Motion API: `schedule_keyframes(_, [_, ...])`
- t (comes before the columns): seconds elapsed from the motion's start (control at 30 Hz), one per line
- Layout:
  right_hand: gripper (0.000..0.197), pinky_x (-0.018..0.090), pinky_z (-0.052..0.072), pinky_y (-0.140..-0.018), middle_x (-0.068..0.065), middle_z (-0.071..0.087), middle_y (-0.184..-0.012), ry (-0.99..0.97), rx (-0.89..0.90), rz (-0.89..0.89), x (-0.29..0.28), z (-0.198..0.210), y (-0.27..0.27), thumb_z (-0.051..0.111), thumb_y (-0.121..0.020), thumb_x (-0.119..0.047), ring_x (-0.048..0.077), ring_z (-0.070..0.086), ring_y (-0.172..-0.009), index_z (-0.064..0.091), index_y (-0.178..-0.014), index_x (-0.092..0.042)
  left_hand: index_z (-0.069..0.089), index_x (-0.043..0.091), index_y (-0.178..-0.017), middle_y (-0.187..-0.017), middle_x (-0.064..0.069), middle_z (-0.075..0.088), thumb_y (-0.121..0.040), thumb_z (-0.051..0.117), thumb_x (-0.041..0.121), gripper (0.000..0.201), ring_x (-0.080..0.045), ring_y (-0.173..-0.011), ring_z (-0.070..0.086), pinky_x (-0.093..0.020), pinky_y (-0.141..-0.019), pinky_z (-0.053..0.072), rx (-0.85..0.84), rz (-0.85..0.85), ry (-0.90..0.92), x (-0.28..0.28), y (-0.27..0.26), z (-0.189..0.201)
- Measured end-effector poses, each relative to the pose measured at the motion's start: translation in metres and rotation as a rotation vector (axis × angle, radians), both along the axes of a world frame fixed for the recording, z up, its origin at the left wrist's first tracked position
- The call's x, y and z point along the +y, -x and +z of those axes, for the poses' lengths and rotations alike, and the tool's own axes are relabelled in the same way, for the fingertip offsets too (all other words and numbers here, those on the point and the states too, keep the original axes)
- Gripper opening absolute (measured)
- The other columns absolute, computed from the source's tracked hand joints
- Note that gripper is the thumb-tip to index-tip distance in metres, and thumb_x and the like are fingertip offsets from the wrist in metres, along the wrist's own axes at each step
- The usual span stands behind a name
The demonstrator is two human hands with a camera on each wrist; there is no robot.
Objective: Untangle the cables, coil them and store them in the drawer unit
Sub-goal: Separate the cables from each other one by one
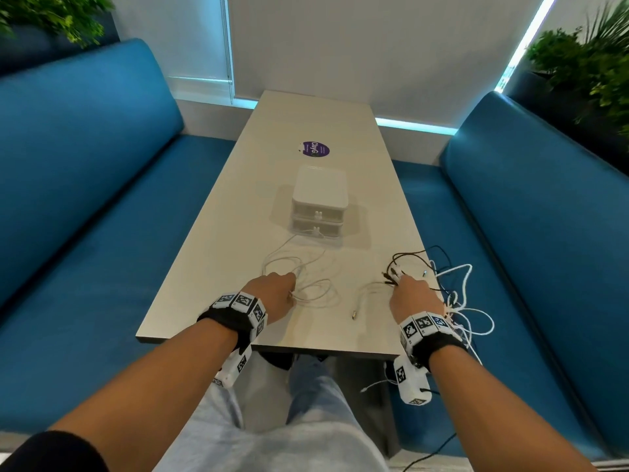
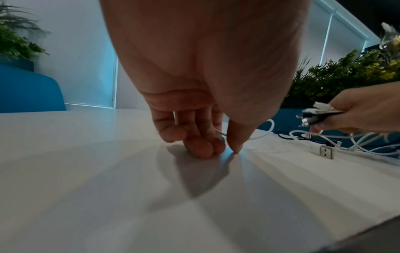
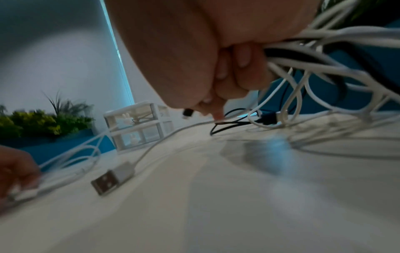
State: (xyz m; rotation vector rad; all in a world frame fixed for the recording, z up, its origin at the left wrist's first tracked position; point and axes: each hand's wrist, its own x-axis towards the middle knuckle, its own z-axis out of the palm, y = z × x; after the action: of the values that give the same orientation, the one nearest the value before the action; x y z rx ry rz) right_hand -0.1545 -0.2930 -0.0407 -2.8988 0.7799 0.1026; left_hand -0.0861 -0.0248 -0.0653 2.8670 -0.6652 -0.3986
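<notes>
A white cable (image 1: 308,267) lies in loose loops on the table in front of the white two-drawer unit (image 1: 319,202). My left hand (image 1: 272,291) sits on its near end, fingers curled and pinching the thin cable (image 2: 220,134) against the tabletop. My right hand (image 1: 410,296) grips a bundle of black and white cables (image 1: 452,294) with several plug ends (image 2: 314,114) sticking out past the fingers; the tangle (image 3: 314,56) hangs over the table's right edge. A white USB plug (image 3: 112,178) lies loose between the hands. Both drawers look closed.
The long pale table (image 1: 306,124) runs away from me between two blue benches (image 1: 85,165). A purple round sticker (image 1: 316,149) lies beyond the drawer unit. Plants stand behind both benches. More cable (image 1: 425,451) trails down to the floor at the right.
</notes>
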Motion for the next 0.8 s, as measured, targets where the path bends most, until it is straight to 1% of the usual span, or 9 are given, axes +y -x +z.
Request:
schedule_keyframes(0.1, [0.023, 0.04, 0.052, -0.081, 0.014, 0.064, -0.102, -0.117, -0.116, 0.037, 0.006, -0.003, -0.007, 0.04, -0.1, -0.028, 0.035, 0.063, -0.092, 0.056, -0.109, -0.014, 0.051, 0.023, -0.12, -0.112, -0.006, 0.064, -0.097, 0.049, 0.033, 0.025, -0.027, -0.094, 0.063, -0.036, -0.081, 0.051, 0.001, -0.012, 0.043, 0.002, 0.0, 0.0])
schedule_keyframes(0.17, [0.028, 0.042, 0.054, -0.08, 0.017, 0.066, -0.101, -0.238, -0.173, 0.097, 0.012, -0.004, -0.01, 0.043, -0.101, -0.031, 0.036, 0.063, -0.091, 0.06, -0.11, -0.011, 0.055, 0.024, -0.116, -0.112, -0.004, 0.065, -0.098, 0.052, 0.032, 0.02, -0.025, -0.095, 0.063, -0.036, -0.082, 0.051, 0.001, -0.031, 0.073, 0.001, -0.001, -0.002])
schedule_keyframes(0.3, [0.026, 0.037, 0.05, -0.08, 0.015, 0.068, -0.106, -0.391, -0.173, 0.223, 0.029, -0.007, -0.015, 0.048, -0.099, -0.028, 0.034, 0.062, -0.097, 0.066, -0.111, -0.013, 0.06, 0.024, -0.118, -0.114, -0.002, 0.063, -0.101, 0.047, 0.033, 0.023, -0.024, -0.098, 0.062, -0.038, -0.084, 0.051, -0.024, -0.057, 0.129, -0.003, 0.001, -0.005])
schedule_keyframes(0.4, [0.023, 0.033, 0.048, -0.073, 0.009, 0.07, -0.098, -0.455, -0.146, 0.283, 0.039, -0.011, -0.013, 0.048, -0.098, -0.026, 0.028, 0.064, -0.089, 0.069, -0.103, -0.019, 0.062, 0.024, -0.117, -0.107, 0.001, 0.058, -0.1, 0.047, 0.036, 0.026, -0.022, -0.097, 0.06, -0.037, -0.085, 0.05, -0.03, -0.074, 0.213, -0.007, 0.004, -0.004])
schedule_keyframes(0.47, [0.022, 0.029, 0.045, -0.063, 0.004, 0.068, -0.088, -0.512, -0.154, 0.295, 0.044, -0.012, -0.01, 0.048, -0.096, -0.026, 0.021, 0.063, -0.078, 0.07, -0.098, -0.023, 0.064, 0.023, -0.112, -0.1, 0.003, 0.053, -0.1, 0.046, 0.039, 0.027, -0.02, -0.091, 0.058, -0.037, -0.082, 0.049, -0.02, -0.091, 0.26, -0.011, 0.006, -0.001])
schedule_keyframes(0.53, [0.021, 0.026, 0.041, -0.059, -0.001, 0.067, -0.083, -0.528, -0.17, 0.309, 0.049, -0.011, -0.007, 0.049, -0.095, -0.027, 0.017, 0.06, -0.074, 0.071, -0.095, -0.024, 0.064, 0.02, -0.103, -0.095, 0.001, 0.053, -0.101, 0.044, 0.04, 0.028, -0.021, -0.086, 0.056, -0.038, -0.079, 0.049, -0.003, -0.097, 0.295, -0.014, 0.005, 0.001])
schedule_keyframes(0.63, [0.019, 0.03, 0.045, -0.063, -0.002, 0.068, -0.079, -0.568, -0.222, 0.335, 0.05, -0.012, -0.004, 0.054, -0.094, -0.031, 0.017, 0.061, -0.074, 0.071, -0.091, -0.023, 0.056, 0.018, -0.082, -0.084, -0.001, 0.054, -0.102, 0.043, 0.039, 0.032, -0.022, -0.079, 0.057, -0.042, -0.076, 0.05, 0.025, -0.071, 0.356, -0.02, 0.003, 0.0])
schedule_keyframes(0.7, [0.019, 0.034, 0.049, -0.069, -0.001, 0.07, -0.079, -0.585, -0.243, 0.359, 0.05, -0.013, -0.003, 0.057, -0.092, -0.035, 0.018, 0.064, -0.076, 0.07, -0.09, -0.022, 0.054, 0.017, -0.078, -0.08, -0.002, 0.056, -0.102, 0.043, 0.039, 0.034, -0.023, -0.076, 0.057, -0.042, -0.075, 0.049, 0.062, -0.051, 0.398, -0.023, 0.001, 0.0])
schedule_keyframes(0.8, [0.015, 0.031, 0.05, -0.073, -0.006, 0.069, -0.079, -0.589, -0.231, 0.371, 0.053, -0.013, -0.004, 0.063, -0.088, -0.035, 0.013, 0.063, -0.077, 0.072, -0.097, -0.026, 0.055, 0.017, -0.075, -0.075, -0.003, 0.059, -0.101, 0.046, 0.038, 0.035, -0.024, -0.074, 0.057, -0.041, -0.074, 0.046, 0.131, -0.027, 0.457, -0.028, 0.003, 0.003])
